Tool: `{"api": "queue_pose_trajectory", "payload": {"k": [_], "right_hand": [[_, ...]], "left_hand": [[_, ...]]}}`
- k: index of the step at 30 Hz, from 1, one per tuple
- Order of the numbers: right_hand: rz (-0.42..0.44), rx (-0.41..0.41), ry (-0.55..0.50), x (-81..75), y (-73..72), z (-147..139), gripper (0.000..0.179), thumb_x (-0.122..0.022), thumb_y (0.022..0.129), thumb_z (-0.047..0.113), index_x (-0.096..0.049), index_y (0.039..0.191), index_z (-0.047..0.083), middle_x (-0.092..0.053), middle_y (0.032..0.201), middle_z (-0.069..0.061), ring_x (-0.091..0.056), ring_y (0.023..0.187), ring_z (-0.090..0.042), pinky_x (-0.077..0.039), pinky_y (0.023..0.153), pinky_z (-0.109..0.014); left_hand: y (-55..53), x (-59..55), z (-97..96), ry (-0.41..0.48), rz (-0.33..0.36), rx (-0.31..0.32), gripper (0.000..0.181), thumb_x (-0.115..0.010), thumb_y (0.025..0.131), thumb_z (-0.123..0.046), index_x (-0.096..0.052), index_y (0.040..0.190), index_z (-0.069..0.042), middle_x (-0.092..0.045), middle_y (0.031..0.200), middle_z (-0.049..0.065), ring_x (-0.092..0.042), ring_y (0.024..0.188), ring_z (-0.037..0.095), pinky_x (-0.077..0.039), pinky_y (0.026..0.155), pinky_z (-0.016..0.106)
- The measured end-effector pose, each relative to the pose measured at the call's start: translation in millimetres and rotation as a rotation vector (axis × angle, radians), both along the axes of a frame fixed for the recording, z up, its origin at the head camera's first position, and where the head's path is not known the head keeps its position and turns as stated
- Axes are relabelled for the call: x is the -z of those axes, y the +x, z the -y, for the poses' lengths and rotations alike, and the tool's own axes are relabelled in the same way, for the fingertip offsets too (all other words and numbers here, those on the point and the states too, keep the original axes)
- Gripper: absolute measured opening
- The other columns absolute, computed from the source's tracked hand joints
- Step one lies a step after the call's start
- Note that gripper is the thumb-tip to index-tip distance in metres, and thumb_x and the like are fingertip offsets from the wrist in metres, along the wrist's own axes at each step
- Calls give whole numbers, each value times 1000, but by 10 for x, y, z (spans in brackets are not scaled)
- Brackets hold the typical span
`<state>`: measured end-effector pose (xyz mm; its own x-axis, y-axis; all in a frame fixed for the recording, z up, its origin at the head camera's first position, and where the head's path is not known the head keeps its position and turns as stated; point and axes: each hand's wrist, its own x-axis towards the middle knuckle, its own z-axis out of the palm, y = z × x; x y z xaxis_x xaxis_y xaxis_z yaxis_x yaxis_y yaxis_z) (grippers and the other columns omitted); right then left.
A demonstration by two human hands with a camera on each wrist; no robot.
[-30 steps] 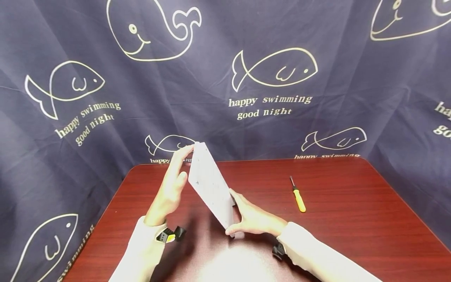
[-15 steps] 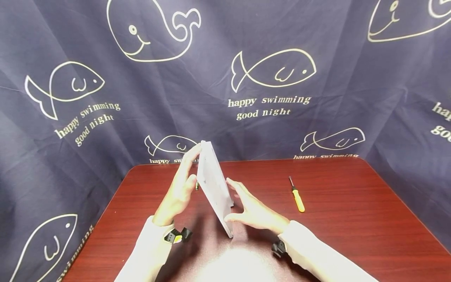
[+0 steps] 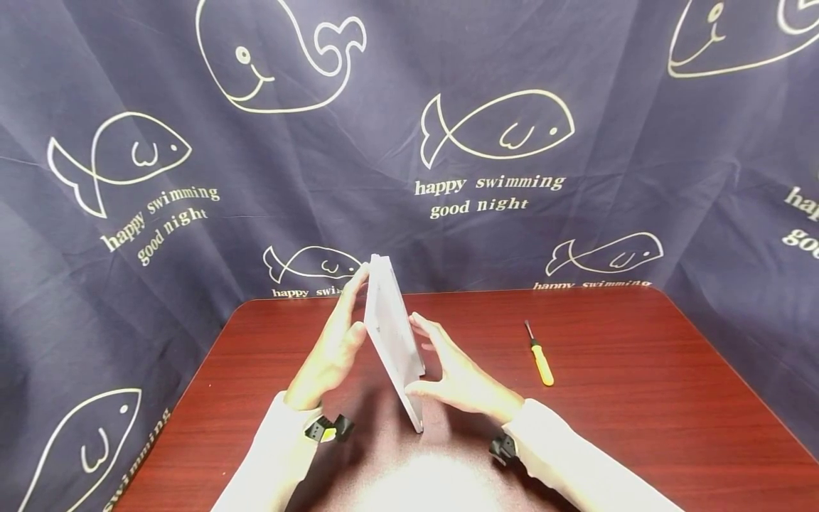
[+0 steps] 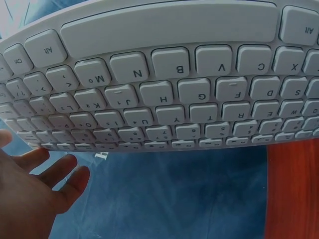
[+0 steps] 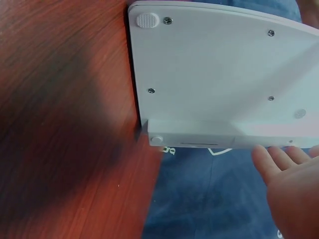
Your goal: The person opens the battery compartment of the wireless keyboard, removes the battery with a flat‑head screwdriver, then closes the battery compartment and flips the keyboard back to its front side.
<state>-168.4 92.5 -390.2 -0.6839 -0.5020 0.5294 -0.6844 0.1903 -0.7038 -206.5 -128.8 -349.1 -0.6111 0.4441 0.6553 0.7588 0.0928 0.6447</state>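
Observation:
A white computer keyboard [image 3: 392, 331] stands on one short end over the table, its upper end tilted left. Its keys [image 4: 169, 92] face my left hand, while the screwed underside [image 5: 214, 69] faces my right. My left hand [image 3: 331, 350] holds the upper end, with the thumb near the closer long edge and fingers at the far one. Lower down, my right hand [image 3: 457, 377] spans the keyboard's width, thumb at the near edge and fingertips at the thicker far edge. Part of the key side is hidden in the head view.
A screwdriver [image 3: 542, 363] with a yellow handle lies to the right on the red-brown wooden table [image 3: 640, 370]. Behind hangs a dark blue curtain [image 3: 384, 192] with fish drawings and lettering. Dark camera mounts [image 3: 329, 429] sit at both wrists.
The keyboard has swung more upright, its upper end moving right with my left hand. My right hand has slid a little up along it. A small greenish thing seen half a second ago is hidden.

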Motion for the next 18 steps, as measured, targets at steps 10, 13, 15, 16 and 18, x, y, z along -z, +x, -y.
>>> {"api": "queue_pose_trajectory", "payload": {"k": [10, 13, 15, 16, 18], "right_hand": [[36, 24, -27, -83, 10, -21, 95, -81, 73, 6, -22, 147, 1, -31, 146, -16, -34, 132, -28, -35, 101, -41], [27, 39, -21, -103, 6, -29, 95, -82, 73, 7, -22, 147, 2, -31, 146, -15, -34, 132, -26, -36, 101, -36], [8, 38, -28, -120, 1, -28, 96, -82, 72, 6, -22, 146, 0, -31, 145, -16, -35, 132, -27, -36, 101, -35], [-4, 37, -33, -129, -2, -28, 96, -82, 71, 5, -22, 146, -2, -32, 145, -17, -35, 131, -28, -36, 101, -36], [-22, 34, -42, -146, -7, -26, 96, -83, 70, 4, -23, 145, -4, -32, 145, -17, -36, 131, -30, -36, 101, -37]], "left_hand": [[250, -237, -95, -26, -20, -14, 90, -36, 92, -63, -18, 146, 7, -28, 148, 20, -28, 133, 27, -21, 107, 34], [262, -245, -116, -28, -14, -10, 93, -36, 91, -65, -17, 145, 9, -29, 147, 22, -29, 133, 27, -22, 107, 34], [269, -243, -131, -31, -14, -7, 93, -36, 91, -65, -17, 145, 9, -29, 146, 22, -29, 133, 28, -22, 107, 35], [267, -234, -137, -33, -14, -6, 93, -36, 91, -64, -17, 145, 9, -29, 147, 22, -29, 133, 28, -22, 107, 36], [264, -223, -148, -37, -11, -4, 94, -36, 91, -65, -17, 145, 8, -29, 147, 21, -28, 134, 28, -21, 108, 37]]}}
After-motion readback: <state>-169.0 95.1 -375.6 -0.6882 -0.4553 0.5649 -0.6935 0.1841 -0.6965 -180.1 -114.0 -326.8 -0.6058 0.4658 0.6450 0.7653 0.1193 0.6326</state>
